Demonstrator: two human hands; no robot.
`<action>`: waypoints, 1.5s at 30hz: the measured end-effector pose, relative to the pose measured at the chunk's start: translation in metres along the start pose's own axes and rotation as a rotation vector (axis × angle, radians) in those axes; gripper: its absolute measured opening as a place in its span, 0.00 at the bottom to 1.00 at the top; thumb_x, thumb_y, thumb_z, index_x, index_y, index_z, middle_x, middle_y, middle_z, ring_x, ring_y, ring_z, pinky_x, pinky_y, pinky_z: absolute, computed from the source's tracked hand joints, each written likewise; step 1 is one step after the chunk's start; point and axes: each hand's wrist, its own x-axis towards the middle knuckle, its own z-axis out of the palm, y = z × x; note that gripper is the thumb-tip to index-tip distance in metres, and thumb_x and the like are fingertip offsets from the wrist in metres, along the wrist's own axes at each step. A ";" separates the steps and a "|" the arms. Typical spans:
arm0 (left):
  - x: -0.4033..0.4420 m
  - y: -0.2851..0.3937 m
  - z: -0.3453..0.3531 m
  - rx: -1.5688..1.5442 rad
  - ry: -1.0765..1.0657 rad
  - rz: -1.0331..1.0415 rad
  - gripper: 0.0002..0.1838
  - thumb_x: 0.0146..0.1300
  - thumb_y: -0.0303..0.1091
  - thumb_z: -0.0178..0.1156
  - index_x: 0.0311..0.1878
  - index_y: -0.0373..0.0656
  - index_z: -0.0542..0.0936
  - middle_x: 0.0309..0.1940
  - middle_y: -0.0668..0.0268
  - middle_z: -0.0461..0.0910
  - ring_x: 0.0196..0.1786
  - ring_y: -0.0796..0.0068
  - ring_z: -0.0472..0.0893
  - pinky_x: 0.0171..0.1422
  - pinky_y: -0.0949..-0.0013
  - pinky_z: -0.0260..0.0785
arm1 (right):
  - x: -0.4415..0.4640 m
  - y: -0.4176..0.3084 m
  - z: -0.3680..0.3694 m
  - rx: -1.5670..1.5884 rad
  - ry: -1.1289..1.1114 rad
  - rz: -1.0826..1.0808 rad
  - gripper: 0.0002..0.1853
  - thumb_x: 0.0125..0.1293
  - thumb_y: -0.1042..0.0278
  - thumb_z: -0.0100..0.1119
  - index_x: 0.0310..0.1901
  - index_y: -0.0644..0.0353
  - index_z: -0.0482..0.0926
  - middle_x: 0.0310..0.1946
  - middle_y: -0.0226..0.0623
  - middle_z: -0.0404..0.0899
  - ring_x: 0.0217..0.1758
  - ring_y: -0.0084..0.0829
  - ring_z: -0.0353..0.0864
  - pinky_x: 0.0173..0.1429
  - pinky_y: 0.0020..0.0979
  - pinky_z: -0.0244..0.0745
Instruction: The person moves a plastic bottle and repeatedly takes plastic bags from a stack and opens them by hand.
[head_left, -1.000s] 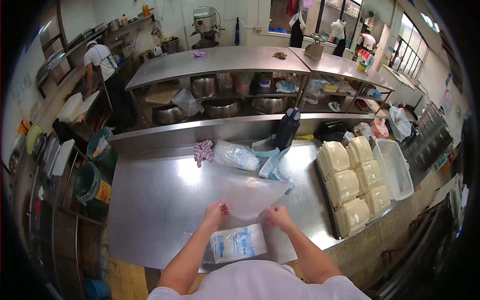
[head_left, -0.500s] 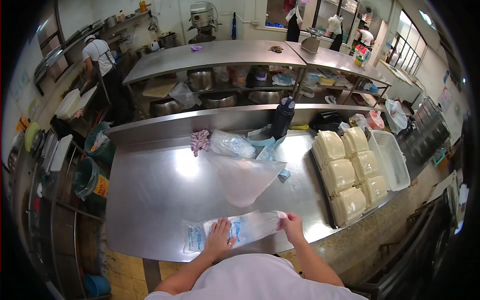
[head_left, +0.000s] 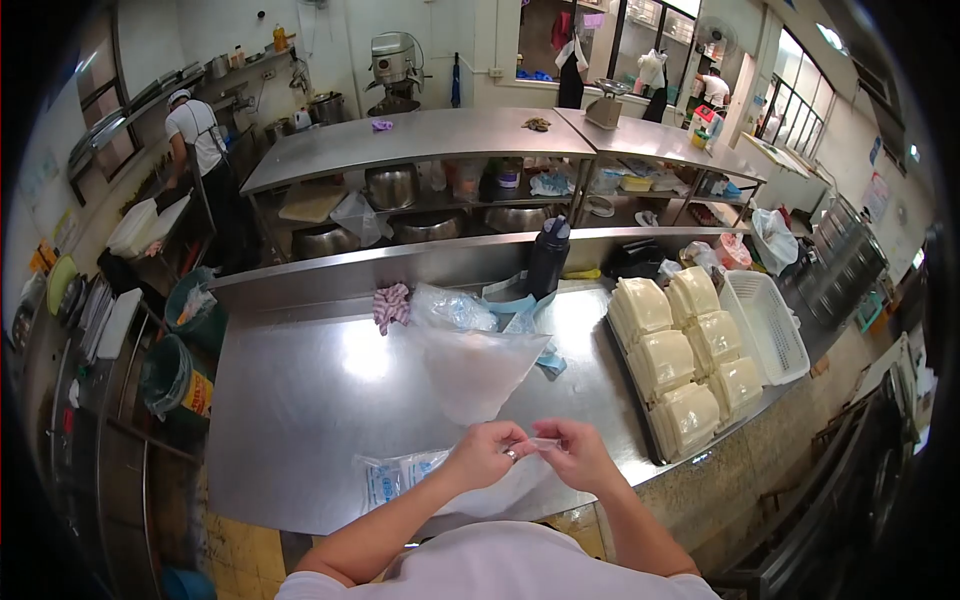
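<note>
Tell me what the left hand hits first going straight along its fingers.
Left hand points toward the right hand; first in line is likely the edge of the thin plastic bag between them, then the right fingertips. Contact and depth unclear from one view.

White short-sleeved shirt (head_left: pixel 510 565), plain across the front
Loose sleeves (head_left: pixel 690 586) end above bare elbows; a silver-coloured ring (head_left: pixel 511 455) circles a left-hand (head_left: pixel 488 455) finger.

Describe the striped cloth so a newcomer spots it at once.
Find the near steel table and look toward its raised back edge, left of the dark bottle. A crumpled cloth lies there, beside a crinkled clear plastic bundle; unlike its neighbours, it has reddish and white stripes.
</note>
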 end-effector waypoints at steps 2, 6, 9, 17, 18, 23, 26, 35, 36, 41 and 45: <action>-0.001 0.001 -0.005 0.020 -0.003 0.013 0.13 0.65 0.36 0.71 0.47 0.39 0.84 0.29 0.68 0.83 0.35 0.81 0.77 0.43 0.71 0.72 | 0.003 -0.009 -0.005 -0.030 -0.068 0.069 0.08 0.68 0.73 0.62 0.32 0.68 0.82 0.24 0.39 0.84 0.26 0.27 0.80 0.34 0.31 0.75; -0.005 0.027 -0.022 0.007 -0.048 -0.191 0.14 0.64 0.35 0.72 0.49 0.40 0.84 0.28 0.71 0.80 0.35 0.84 0.76 0.43 0.74 0.72 | 0.005 -0.011 0.001 -0.219 0.074 -0.110 0.11 0.70 0.69 0.62 0.30 0.66 0.80 0.21 0.45 0.78 0.21 0.32 0.75 0.28 0.34 0.69; -0.004 0.030 -0.025 -0.216 -0.047 -0.224 0.14 0.64 0.34 0.71 0.49 0.38 0.83 0.29 0.71 0.78 0.36 0.84 0.76 0.44 0.76 0.71 | 0.008 0.003 0.010 -0.243 0.144 -0.173 0.15 0.72 0.65 0.60 0.28 0.65 0.78 0.19 0.47 0.74 0.19 0.35 0.70 0.26 0.36 0.65; -0.004 0.015 -0.025 -0.778 0.036 -0.047 0.07 0.70 0.33 0.65 0.42 0.39 0.82 0.34 0.72 0.79 0.40 0.81 0.77 0.45 0.76 0.71 | 0.021 -0.006 0.031 -0.100 0.154 -0.116 0.21 0.77 0.61 0.56 0.25 0.66 0.77 0.17 0.42 0.70 0.18 0.31 0.65 0.25 0.35 0.62; -0.005 0.006 -0.026 -0.881 0.036 -0.078 0.07 0.70 0.33 0.64 0.43 0.40 0.82 0.35 0.72 0.79 0.39 0.81 0.77 0.44 0.76 0.70 | 0.025 -0.005 0.032 -0.074 0.161 -0.103 0.21 0.77 0.61 0.56 0.25 0.66 0.77 0.17 0.42 0.70 0.19 0.30 0.65 0.25 0.34 0.62; -0.008 -0.020 -0.034 -1.179 -0.036 -0.173 0.08 0.70 0.33 0.64 0.49 0.44 0.80 0.35 0.74 0.80 0.35 0.84 0.74 0.39 0.76 0.67 | 0.049 -0.010 0.040 0.125 0.254 -0.083 0.21 0.75 0.63 0.59 0.24 0.67 0.76 0.16 0.40 0.71 0.18 0.28 0.64 0.24 0.34 0.60; 0.001 0.019 -0.054 -0.758 -0.134 -0.284 0.13 0.71 0.32 0.63 0.56 0.42 0.78 0.38 0.72 0.80 0.39 0.83 0.75 0.44 0.75 0.69 | 0.055 -0.016 0.030 -0.102 0.270 -0.180 0.20 0.74 0.64 0.61 0.23 0.66 0.76 0.16 0.40 0.70 0.17 0.28 0.64 0.24 0.34 0.59; 0.004 0.008 -0.044 -0.744 -0.065 0.075 0.12 0.66 0.35 0.68 0.47 0.39 0.82 0.49 0.69 0.76 0.45 0.74 0.77 0.56 0.71 0.67 | 0.048 -0.002 0.037 -0.071 0.197 -0.132 0.18 0.75 0.62 0.59 0.28 0.65 0.80 0.18 0.40 0.76 0.19 0.33 0.73 0.29 0.33 0.70; 0.006 0.009 -0.047 -0.841 -0.088 0.100 0.10 0.67 0.36 0.66 0.45 0.40 0.81 0.46 0.69 0.77 0.44 0.72 0.77 0.56 0.70 0.67 | 0.051 -0.006 0.034 0.274 0.201 0.023 0.17 0.75 0.61 0.58 0.30 0.65 0.81 0.21 0.40 0.78 0.23 0.34 0.76 0.33 0.34 0.73; 0.011 0.014 -0.084 -1.323 -0.199 0.216 0.14 0.72 0.43 0.57 0.33 0.45 0.79 0.33 0.65 0.80 0.40 0.66 0.78 0.55 0.65 0.69 | 0.081 -0.043 -0.021 1.351 -0.116 0.401 0.21 0.78 0.52 0.47 0.44 0.64 0.80 0.37 0.41 0.84 0.37 0.37 0.85 0.44 0.41 0.82; 0.043 0.028 -0.121 -1.100 0.247 -0.271 0.12 0.71 0.45 0.57 0.35 0.48 0.77 0.27 0.69 0.78 0.31 0.72 0.77 0.44 0.67 0.71 | 0.130 -0.007 -0.015 1.293 -0.265 0.236 0.17 0.77 0.54 0.47 0.47 0.60 0.79 0.37 0.35 0.82 0.36 0.31 0.84 0.44 0.40 0.84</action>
